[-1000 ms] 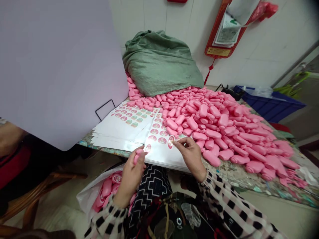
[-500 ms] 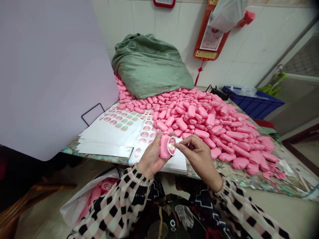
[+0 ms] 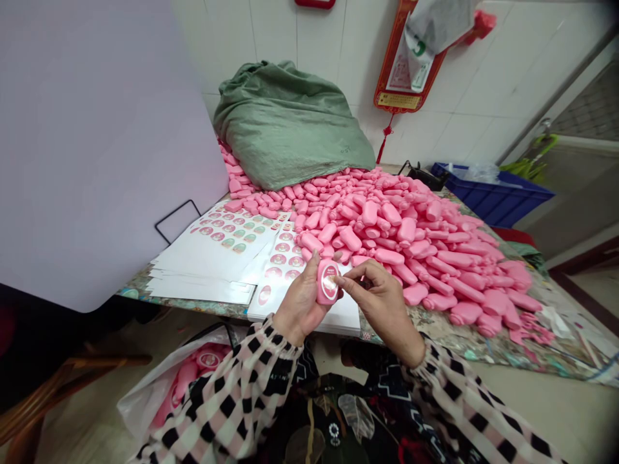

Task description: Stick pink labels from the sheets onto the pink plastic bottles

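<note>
My left hand (image 3: 300, 303) holds a small pink bottle (image 3: 321, 291) upright between thumb and fingers. An oval pink-and-white sticker (image 3: 330, 282) lies over the bottle's front. The thumb and forefinger of my right hand (image 3: 380, 299) are pinched together at the sticker's right edge. Beneath and behind the hands lie sheets of round stickers (image 3: 283, 259). A big heap of pink bottles (image 3: 406, 229) spreads over the table behind and to the right.
A green sack (image 3: 293, 129) lies on the heap's back. White sheets (image 3: 203, 261) are stacked at the left beside a large pale panel (image 3: 101, 148). A blue crate (image 3: 498, 200) stands at the back right. Below left hangs a white bag (image 3: 140, 399) with labelled pink bottles.
The sticker, earlier overhanging the bottle's right side, now sits over its front. The bottle has turned to face me more, and my right hand has shifted slightly left.
</note>
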Demonstrator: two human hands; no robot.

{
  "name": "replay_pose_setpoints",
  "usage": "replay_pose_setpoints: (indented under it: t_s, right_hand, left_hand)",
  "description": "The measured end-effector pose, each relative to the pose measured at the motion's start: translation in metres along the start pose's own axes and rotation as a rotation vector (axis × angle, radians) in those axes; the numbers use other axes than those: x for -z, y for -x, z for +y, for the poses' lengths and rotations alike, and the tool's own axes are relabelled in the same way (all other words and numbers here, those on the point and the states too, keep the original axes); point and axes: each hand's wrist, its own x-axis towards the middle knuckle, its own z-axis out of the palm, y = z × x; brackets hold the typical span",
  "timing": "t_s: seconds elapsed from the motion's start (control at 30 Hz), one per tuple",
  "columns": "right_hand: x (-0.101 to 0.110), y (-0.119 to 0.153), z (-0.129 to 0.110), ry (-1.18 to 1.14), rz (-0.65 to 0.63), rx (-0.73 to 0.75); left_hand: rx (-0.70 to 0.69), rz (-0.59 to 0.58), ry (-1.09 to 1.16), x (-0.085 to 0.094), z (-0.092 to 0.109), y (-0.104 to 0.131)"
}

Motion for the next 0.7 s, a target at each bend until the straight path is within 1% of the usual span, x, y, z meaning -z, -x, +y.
replay_pose_setpoints:
  t_s: [0.47,0.6,0.7]
  right_hand:
    - [-0.005,0.002,0.004,-0.013,-0.014,-0.034]
    - [-0.005,0.002,0.005,-0.007,-0.009,-0.047]
    - [-0.005,0.001,0.006,0.004,-0.031,-0.041]
  left_hand:
    - [-0.030,0.032,-0.027,-0.001,0.000,0.005]
    - [-0.044,-0.052,-0.062,0.003,0.000,0.007]
    - [-0.039,-0.091,-0.155,0.006,0.002,0.010]
